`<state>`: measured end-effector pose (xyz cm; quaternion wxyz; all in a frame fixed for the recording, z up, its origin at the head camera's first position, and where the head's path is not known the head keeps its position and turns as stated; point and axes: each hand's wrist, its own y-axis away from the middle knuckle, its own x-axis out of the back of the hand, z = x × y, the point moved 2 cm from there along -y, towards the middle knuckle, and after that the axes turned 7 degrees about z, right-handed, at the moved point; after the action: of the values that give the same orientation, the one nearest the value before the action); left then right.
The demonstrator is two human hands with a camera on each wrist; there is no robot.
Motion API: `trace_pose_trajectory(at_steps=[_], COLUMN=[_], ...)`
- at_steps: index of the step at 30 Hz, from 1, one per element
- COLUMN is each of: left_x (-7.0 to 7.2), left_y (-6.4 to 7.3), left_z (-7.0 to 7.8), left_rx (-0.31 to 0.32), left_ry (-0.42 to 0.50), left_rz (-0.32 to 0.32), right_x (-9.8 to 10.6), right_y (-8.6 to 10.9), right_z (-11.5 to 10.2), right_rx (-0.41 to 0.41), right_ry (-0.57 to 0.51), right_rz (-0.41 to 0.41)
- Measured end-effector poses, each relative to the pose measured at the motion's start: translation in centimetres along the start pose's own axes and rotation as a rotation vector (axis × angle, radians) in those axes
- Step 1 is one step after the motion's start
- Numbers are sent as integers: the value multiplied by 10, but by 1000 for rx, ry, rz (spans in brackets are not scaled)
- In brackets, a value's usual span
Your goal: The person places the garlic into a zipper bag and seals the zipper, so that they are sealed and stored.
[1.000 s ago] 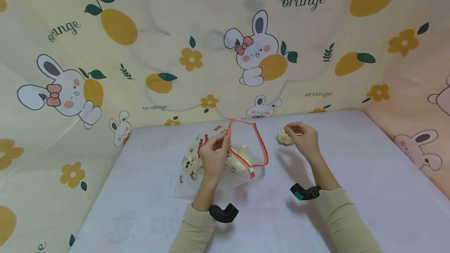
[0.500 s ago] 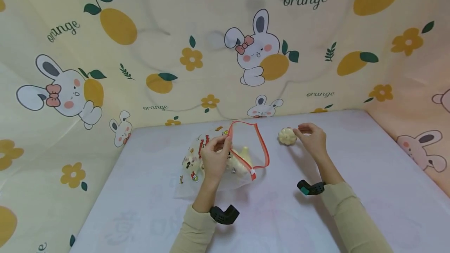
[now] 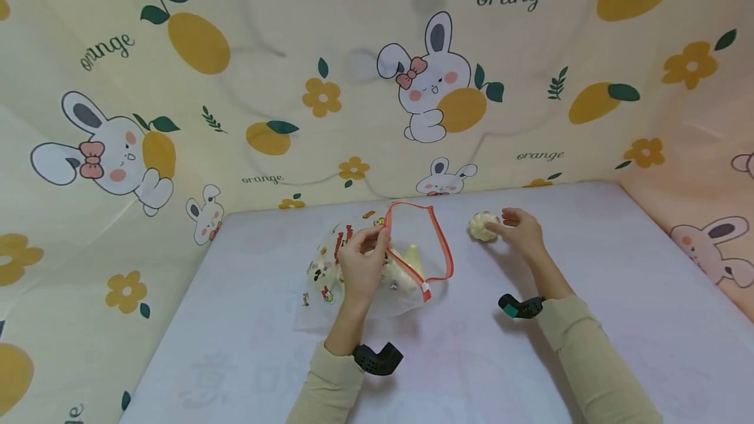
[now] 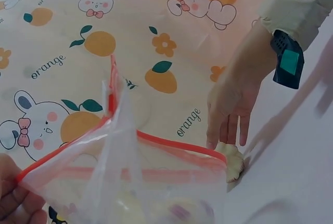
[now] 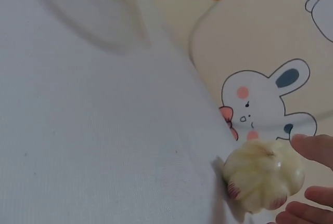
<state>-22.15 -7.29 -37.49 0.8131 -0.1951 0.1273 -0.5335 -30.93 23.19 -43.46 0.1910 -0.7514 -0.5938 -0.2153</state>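
Note:
My left hand (image 3: 360,267) pinches the red-edged rim of a clear printed zip bag (image 3: 323,277), whose mouth stands open toward the right. Through the plastic show pale bulbs like garlic (image 3: 396,273), partly hidden by the hand. To the right of the bag a single garlic bulb (image 3: 483,226) lies on the table. My right hand (image 3: 521,234) is at its right side, thumb at the bulb's edge and the other fingers held apart. In the right wrist view the garlic bulb (image 5: 263,174) has purple-streaked cloves, with thumb and fingers (image 5: 312,214) spread beside it.
A white cloth covers the table (image 3: 247,371). Behind it and at both sides hangs a cream curtain (image 3: 353,31) printed with rabbits and oranges. Each wrist wears a black camera band (image 3: 378,358).
My right hand drew away to the right from the garlic bulb, then came back a little toward it. The left hand keeps its grip on the bag rim.

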Motion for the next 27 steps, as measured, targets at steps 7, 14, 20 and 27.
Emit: trace_pose_trajectory(at_steps=[7, 14, 20, 27], left_x=[1, 0, -1, 0], left_y=[-1, -1, -1, -1], left_z=[0, 1, 1, 1], left_rx=[4, -1, 1, -23], left_ry=[-2, -4, -4, -7], left_rz=[7, 10, 10, 12], right_x=[-9, -16, -17, -19], right_y=[-7, -11, -12, -9], right_z=[-1, 0, 0, 3], right_rx=[-34, -33, -20, -13], right_ry=[31, 84, 85, 60], right_rz=[-62, -50, -30, -5])
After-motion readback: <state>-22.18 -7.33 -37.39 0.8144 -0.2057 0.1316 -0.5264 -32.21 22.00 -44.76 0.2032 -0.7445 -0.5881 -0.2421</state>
